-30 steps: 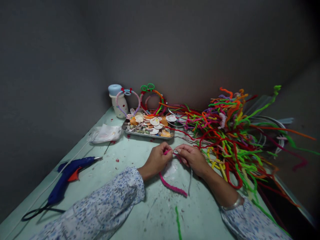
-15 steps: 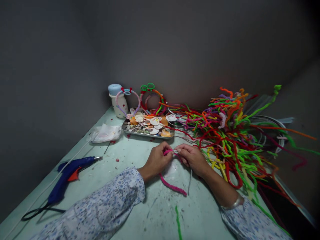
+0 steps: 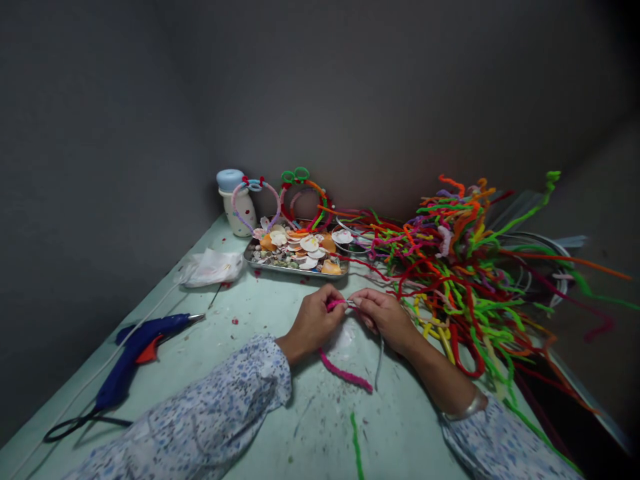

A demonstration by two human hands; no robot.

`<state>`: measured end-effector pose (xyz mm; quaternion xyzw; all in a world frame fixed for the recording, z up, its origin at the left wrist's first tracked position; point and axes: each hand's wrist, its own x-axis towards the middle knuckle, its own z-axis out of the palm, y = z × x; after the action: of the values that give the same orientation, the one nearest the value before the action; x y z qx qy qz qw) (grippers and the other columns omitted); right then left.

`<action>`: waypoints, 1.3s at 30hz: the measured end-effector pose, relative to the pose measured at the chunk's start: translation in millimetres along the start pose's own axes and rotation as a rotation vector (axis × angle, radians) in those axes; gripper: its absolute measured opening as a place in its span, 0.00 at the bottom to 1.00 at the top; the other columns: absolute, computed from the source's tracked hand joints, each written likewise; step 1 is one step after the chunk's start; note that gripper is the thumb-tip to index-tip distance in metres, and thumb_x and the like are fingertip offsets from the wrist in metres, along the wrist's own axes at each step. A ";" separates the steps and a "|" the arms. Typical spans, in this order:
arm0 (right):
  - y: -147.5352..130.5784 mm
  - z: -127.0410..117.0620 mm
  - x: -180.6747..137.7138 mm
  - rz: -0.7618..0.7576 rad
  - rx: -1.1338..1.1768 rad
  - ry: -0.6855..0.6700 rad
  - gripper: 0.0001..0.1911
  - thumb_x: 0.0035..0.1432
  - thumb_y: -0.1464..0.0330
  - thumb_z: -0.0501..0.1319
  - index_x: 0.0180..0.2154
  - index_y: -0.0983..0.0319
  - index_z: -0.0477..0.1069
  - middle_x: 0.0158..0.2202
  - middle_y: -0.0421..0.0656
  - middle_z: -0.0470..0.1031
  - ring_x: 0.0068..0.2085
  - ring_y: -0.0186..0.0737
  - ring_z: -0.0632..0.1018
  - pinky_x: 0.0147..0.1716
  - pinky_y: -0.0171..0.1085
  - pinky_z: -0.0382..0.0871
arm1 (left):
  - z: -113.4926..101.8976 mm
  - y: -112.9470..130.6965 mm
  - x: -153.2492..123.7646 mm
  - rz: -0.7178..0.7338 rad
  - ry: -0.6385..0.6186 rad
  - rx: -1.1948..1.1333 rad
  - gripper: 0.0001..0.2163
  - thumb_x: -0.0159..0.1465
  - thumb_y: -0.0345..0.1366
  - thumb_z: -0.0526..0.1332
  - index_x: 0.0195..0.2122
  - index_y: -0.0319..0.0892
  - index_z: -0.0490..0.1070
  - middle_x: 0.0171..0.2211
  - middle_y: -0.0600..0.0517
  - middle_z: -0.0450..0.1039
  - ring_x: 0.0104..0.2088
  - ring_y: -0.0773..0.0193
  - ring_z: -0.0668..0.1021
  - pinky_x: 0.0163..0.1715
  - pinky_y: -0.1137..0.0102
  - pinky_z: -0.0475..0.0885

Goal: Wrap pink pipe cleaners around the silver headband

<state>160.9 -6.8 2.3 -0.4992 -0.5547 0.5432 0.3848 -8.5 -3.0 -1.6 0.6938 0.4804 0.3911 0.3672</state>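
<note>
Over the last second: next to no change. Both hands have stayed at the centre of the frame, fingertips meeting.

Left hand: closed, thumb and forefinger pinching the upper end of the pink pipe cleaner.

Right hand: closed too, pinching the same end from the other side. The pinch point itself is mostly covered by my fingers.

The pipe cleaner's loose tail runs from between my hands down to lower centre, lying on the table. Its curve has shifted only slightly since a second ago.

A thin grey strip comes out from under my right hand and bends down beside the pink tail. I cannot tell whether I am gripping it.

Reading: the work in my fingers stands where it stood; only small finger motions, no re-grip.

Surroundings, unmoved:
- glue gun, lower left
- tray of shells, above my hands
- pile of pipe cleaners, right
- a green pipe cleaner, bottom centre
</note>
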 end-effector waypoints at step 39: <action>0.9 2.0 -1.4 -0.027 -0.036 0.028 0.13 0.57 0.58 0.58 0.33 0.62 0.68 0.13 0.31 0.62 0.15 0.27 0.60 0.15 0.28 0.51 | -2.9 2.9 0.7 0.027 0.134 0.043 0.02 0.56 0.32 0.59 0.27 0.40 0.67 0.25 0.55 0.67 0.27 0.69 0.68 0.28 0.74 0.61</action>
<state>159.4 -8.7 1.4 -0.5061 -0.5656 0.5210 0.3905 -9.8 -2.8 2.4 0.6801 0.5029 0.4313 0.3140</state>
